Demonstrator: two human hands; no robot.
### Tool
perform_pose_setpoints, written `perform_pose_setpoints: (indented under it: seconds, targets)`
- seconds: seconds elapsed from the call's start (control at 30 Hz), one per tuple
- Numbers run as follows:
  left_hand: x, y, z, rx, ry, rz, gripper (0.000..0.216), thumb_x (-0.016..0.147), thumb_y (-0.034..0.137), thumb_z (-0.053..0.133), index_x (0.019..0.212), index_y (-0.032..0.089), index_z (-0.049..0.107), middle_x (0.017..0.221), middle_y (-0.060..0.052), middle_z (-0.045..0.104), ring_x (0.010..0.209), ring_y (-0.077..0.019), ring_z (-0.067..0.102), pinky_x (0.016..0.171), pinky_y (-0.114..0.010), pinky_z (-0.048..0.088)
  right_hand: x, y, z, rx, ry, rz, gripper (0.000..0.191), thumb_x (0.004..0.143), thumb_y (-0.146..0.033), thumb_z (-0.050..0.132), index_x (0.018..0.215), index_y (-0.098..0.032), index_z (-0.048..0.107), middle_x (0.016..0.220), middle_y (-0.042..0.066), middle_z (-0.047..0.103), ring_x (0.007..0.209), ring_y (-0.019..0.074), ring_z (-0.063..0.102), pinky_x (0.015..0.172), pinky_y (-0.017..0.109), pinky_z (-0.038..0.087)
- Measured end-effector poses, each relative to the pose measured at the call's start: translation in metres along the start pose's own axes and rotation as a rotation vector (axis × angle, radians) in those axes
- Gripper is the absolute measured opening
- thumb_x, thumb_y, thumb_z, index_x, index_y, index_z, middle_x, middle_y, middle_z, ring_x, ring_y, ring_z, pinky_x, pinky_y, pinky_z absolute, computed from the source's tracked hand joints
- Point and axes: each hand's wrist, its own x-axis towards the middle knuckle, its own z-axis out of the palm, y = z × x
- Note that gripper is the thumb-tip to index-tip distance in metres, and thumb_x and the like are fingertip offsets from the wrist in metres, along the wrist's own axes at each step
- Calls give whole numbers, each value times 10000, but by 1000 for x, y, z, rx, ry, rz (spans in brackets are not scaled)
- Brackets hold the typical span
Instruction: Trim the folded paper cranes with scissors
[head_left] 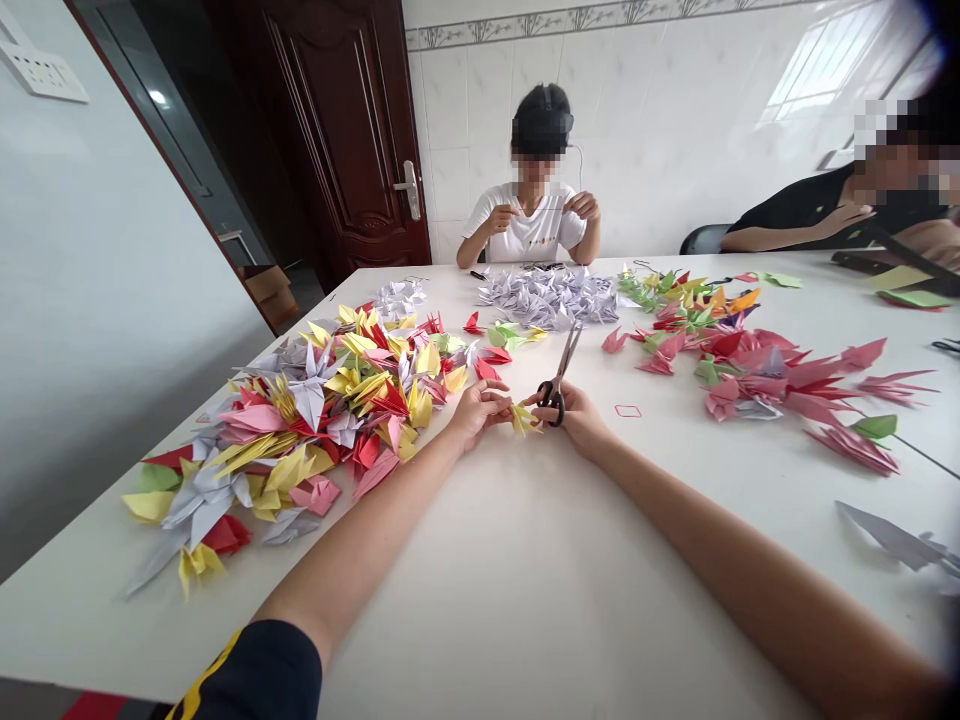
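My left hand (pixel 478 412) is closed, pinching a small yellow folded-paper piece (pixel 523 420) just above the white table (pixel 480 590). Black-handled scissors (pixel 553 393) are in my right hand (pixel 581 418), their blades pointing up and away from me. The fingertips of that hand come close to the yellow paper; whether they touch it I cannot tell. Beside my left forearm lies a large heap of folded paper pieces (pixel 307 400) in yellow, red, pink and pale lilac.
A pale lilac paper pile (pixel 551 295) lies at the far edge, before a person in a white shirt (pixel 532 225) holding a thin strand. Pink and red paper pieces (pixel 780 375) spread at right. Another person in black (pixel 795 215) sits at far right.
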Motion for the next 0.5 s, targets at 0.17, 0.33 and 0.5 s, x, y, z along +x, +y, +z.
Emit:
perform_pose_setpoints:
  seconds: [0.17, 0.33, 0.5]
  targets:
    - [1, -2, -2, 10, -25, -24, 462, 573, 239, 899, 927, 154, 615, 687, -1, 650, 622, -125, 635, 672, -280, 515, 1, 5, 0, -77, 89, -28, 415, 617, -348, 849, 862, -231, 534, 1017, 27, 716, 661, 132, 618, 588, 278, 476]
    - [1, -3, -4, 39, -57, -23, 484, 574, 265, 898, 944, 159, 605, 701, -4, 660, 615, -126, 635, 675, -284, 520, 0, 3, 1, -89, 4, 31, 455, 585, -393, 884, 769, -222, 505, 782, -24, 666, 575, 106, 540, 525, 253, 417]
    - [2, -3, 0, 129, -29, 14, 488, 593, 369, 894, 931, 163, 610, 684, 11, 609, 599, -111, 585, 618, -254, 496, 0, 1, 1, -87, 6, 47, 463, 560, -425, 895, 718, -217, 513, 675, -49, 592, 507, 81, 438, 460, 238, 337]
